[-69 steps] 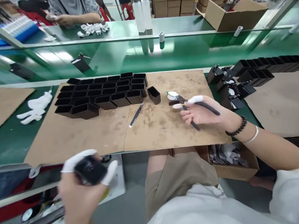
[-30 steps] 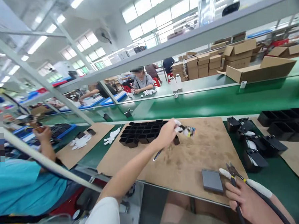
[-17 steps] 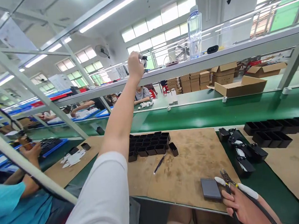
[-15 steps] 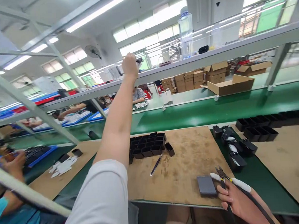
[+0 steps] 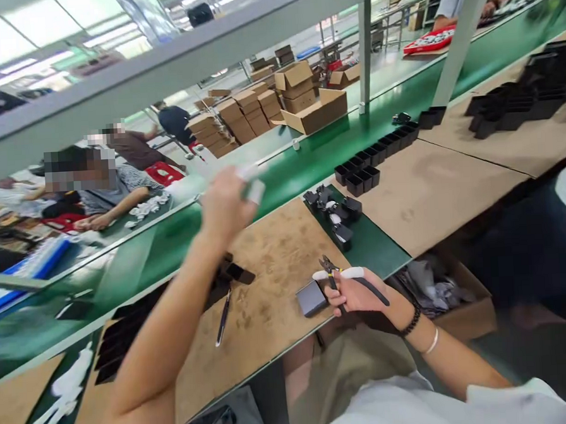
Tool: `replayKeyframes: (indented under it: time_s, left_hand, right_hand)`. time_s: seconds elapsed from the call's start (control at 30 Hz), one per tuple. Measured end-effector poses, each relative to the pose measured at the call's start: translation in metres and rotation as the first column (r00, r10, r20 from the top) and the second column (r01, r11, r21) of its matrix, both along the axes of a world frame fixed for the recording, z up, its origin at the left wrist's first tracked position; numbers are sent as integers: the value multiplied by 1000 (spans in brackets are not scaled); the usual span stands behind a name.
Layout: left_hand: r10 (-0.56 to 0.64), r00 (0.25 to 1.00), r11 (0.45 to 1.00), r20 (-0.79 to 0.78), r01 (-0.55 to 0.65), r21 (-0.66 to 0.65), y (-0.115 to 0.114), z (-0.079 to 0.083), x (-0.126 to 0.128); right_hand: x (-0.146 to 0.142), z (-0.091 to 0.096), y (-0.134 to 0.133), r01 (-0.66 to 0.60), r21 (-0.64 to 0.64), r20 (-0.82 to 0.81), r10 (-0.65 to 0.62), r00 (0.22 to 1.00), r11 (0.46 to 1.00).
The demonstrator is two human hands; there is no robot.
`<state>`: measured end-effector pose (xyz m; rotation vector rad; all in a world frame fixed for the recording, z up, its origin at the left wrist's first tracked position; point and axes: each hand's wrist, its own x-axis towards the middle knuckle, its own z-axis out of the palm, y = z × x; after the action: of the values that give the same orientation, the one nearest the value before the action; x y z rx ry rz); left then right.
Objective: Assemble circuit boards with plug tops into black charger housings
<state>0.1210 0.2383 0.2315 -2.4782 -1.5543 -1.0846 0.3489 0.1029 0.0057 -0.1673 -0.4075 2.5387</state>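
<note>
My right hand (image 5: 356,297) rests at the front edge of the brown work board (image 5: 277,288), wrapped loosely round a pair of side cutters (image 5: 326,263) with dark handles. White covers sit on its thumb and a finger. A flat grey block (image 5: 311,298) lies beside it. My left hand (image 5: 223,202) is in the air over the far edge of the board, smeared by motion. It has white-covered fingertips, and I cannot make out anything held. Under the left arm stand black open boxes (image 5: 132,327), partly hidden. A slim dark tool with a pale tip (image 5: 224,317) lies nearby.
Black parts with white pieces (image 5: 335,215) lie on a green strip to the right. Rows of black boxes (image 5: 379,153) stand beyond. A grey shelf rail (image 5: 162,73) crosses above the green belt (image 5: 281,168). One person sits opposite; another is at the right.
My view has turned to the right. My left hand has come down from the shelf rail, where it was closed near a small dark object. My right hand keeps the side cutters.
</note>
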Motion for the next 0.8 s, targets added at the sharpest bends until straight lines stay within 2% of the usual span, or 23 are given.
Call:
replayKeyframes:
  time_s: [0.07, 0.13, 0.2, 0.27, 0.37, 0.47, 0.57, 0.63, 0.67, 0.7, 0.73, 0.77, 0.8]
  left_hand:
    - [-145, 984, 965, -102, 118, -235, -26, -58, 39]
    - [-196, 971, 913, -137, 130, -387, -47, -102, 71]
    - [-164, 977, 884, -139, 83, -459, -57, -131, 92]
    - [-112, 986, 869, -126, 36, -493, -59, -147, 104]
    - [-61, 995, 863, -80, 12, -504, -58, -156, 109]
    - [-41, 999, 881, 3, 37, -472, -63, -151, 102]
    - [1, 996, 910, 94, 38, -412, -82, -138, 75]
    - [33, 981, 939, 190, 35, -343, -103, -132, 49]
    - [40, 968, 955, 246, 36, -295, -115, -130, 36]
    - [40, 954, 969, 298, 35, -244, -128, -130, 24]
    - [38, 941, 980, 336, 31, -196, -141, -131, 13]
    - [39, 933, 987, 357, 20, -158, -154, -132, 4]
    - [48, 931, 991, 361, 2, -135, -165, -133, -3]
  right_hand:
    - [1, -2, -11, 69, 14, -36, -69, 997, 998]
    - [4, -2, -29, 128, 33, -75, -126, 989, 991]
    - [8, -1, -52, 155, 56, -115, -148, 982, 986]
    - [12, 0, -75, 164, 80, -149, -151, 977, 983]
    - [19, 1, -95, 195, 99, -162, -178, 971, 976]
    - [27, 7, -100, 237, 105, -122, -224, 967, 966]
    - [33, 20, -95, 284, 112, -61, -279, 958, 952]
    - [33, 32, -89, 335, 152, 53, -346, 937, 930]
    - [30, 38, -85, 379, 200, 154, -411, 899, 904]
    - [24, 46, -80, 429, 279, 275, -500, 821, 859]
    - [16, 53, -75, 468, 391, 392, -604, 694, 792]
    - [6, 61, -69, 479, 518, 468, -704, 534, 709]
    - [-6, 69, -63, 453, 632, 493, -778, 390, 628]
